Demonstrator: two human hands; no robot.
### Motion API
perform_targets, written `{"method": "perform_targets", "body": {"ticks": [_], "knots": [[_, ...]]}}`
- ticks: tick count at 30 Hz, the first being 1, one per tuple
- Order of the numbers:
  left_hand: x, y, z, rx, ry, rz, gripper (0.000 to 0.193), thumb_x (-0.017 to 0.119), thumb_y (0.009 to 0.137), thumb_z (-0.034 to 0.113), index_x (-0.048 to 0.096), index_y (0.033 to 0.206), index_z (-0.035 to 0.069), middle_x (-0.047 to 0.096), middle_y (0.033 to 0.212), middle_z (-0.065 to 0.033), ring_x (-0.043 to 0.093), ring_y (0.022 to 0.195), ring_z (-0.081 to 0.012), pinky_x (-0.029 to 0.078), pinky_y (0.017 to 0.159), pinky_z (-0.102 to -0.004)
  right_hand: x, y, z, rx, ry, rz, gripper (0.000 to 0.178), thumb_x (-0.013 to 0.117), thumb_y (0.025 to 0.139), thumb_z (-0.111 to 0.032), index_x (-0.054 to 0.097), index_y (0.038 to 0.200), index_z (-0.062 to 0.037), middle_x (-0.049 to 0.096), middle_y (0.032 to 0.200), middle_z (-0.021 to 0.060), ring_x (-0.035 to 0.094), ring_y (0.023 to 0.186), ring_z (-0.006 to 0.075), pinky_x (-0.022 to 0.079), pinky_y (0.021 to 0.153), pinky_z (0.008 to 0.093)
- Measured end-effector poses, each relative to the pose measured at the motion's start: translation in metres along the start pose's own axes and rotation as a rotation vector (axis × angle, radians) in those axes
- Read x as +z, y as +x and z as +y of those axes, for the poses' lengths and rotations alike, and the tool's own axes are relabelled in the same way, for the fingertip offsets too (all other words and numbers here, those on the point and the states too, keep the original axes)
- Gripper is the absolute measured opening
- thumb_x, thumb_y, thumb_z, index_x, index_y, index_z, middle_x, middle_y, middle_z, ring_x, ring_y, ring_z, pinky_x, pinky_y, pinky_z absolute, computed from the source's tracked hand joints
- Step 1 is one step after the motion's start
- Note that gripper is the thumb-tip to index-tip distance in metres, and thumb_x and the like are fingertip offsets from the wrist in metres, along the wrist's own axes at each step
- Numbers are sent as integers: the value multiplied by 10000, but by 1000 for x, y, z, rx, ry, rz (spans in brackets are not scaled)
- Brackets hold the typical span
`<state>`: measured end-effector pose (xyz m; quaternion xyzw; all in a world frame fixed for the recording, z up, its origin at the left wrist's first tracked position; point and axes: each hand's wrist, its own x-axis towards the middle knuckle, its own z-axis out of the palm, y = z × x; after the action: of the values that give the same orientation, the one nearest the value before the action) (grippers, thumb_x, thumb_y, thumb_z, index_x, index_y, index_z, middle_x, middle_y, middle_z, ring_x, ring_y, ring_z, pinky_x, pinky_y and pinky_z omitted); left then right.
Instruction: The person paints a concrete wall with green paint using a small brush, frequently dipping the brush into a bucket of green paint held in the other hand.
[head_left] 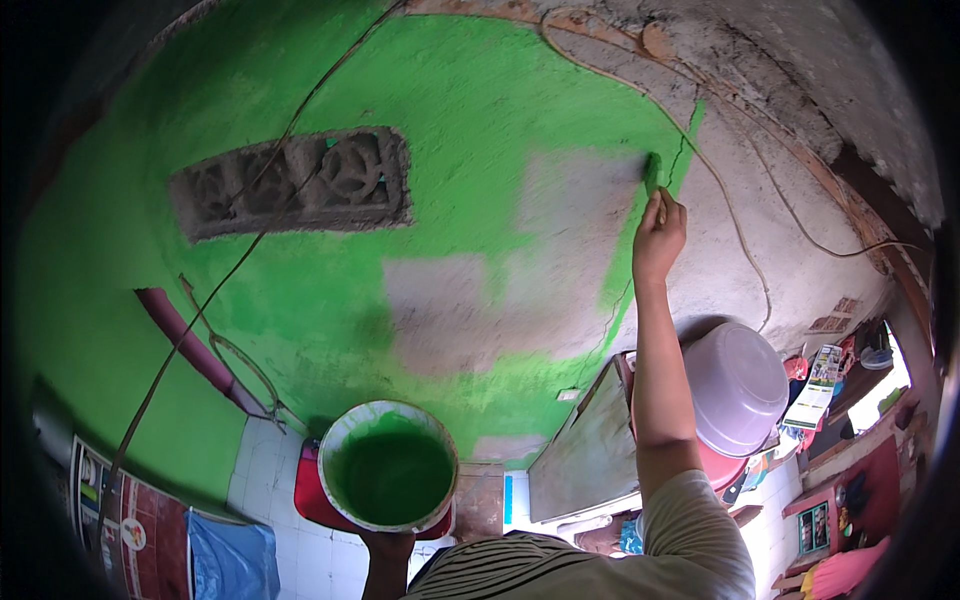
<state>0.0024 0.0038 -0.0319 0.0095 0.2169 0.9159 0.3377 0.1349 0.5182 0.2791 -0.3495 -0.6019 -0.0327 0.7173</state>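
My right hand (660,238) is raised with the arm outstretched, its fingers closed round the handle of a paintbrush (653,172). The green-coated bristles meet the wall (450,120) beside a crack, at the edge of the painted part. Bright green covers much of this wall; a pale grey unpainted patch (570,200) lies left of the brush, and bare plaster (725,230) to its right. Low in front of me, a white-rimmed bucket (326,465) holds green paint (390,470). Beneath it my left hand (388,543) supports the bucket; most of its fingers are hidden.
A concrete vent block (290,185) is set in the wall. A dark cable (215,290) crosses the left side; another cable (735,205) hangs right of the brush. Below stand a red chair (310,490), a cabinet (585,450) and a purple-grey tub (735,390). Another person (850,570) shows lower right.
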Motion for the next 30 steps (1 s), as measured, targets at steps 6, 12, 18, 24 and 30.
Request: {"method": "perform_targets", "body": {"ticks": [6,12,18,24,30], "knots": [[0,1,1,196,422,-48,580,577,999,357,428,1482,71,528,1455,-137,526,1324,-296,433,1119,-462,42,-49,-75,-101,266,-368,230,656,985,-159,696,1158,-13,685,920,179,698,785,297,553,675,355],[54,7,-3,215,327,-156,497,472,1070,311,414,1504,74,532,1440,-152,536,1312,-291,458,1115,-457,-37,-73,-146,353,711,-851,263,668,981,-155,687,1142,52,729,917,106,689,732,120,538,584,254],[50,10,-5,-25,22,-103,600,316,1065,469,434,1483,55,543,1431,-177,575,1285,-322,500,1079,-484,-106,-118,-188,23,874,-1596,145,643,905,-9,720,1020,32,744,891,129,684,656,151,524,576,290],[55,0,-9,-130,-138,-75,653,244,1058,540,426,1498,93,517,1471,-160,532,1338,-336,453,1116,-516,-97,-202,-204,-471,479,-1680,165,686,880,-170,701,867,-6,698,792,196,682,651,344,553,642,423],[53,-2,-13,-117,-69,-96,678,237,1055,560,404,1510,85,505,1488,-158,525,1346,-333,439,1131,-503,-91,-241,-202,-645,387,-1811,221,677,877,-227,663,791,-24,653,717,191,645,659,407,527,669,510]]}}
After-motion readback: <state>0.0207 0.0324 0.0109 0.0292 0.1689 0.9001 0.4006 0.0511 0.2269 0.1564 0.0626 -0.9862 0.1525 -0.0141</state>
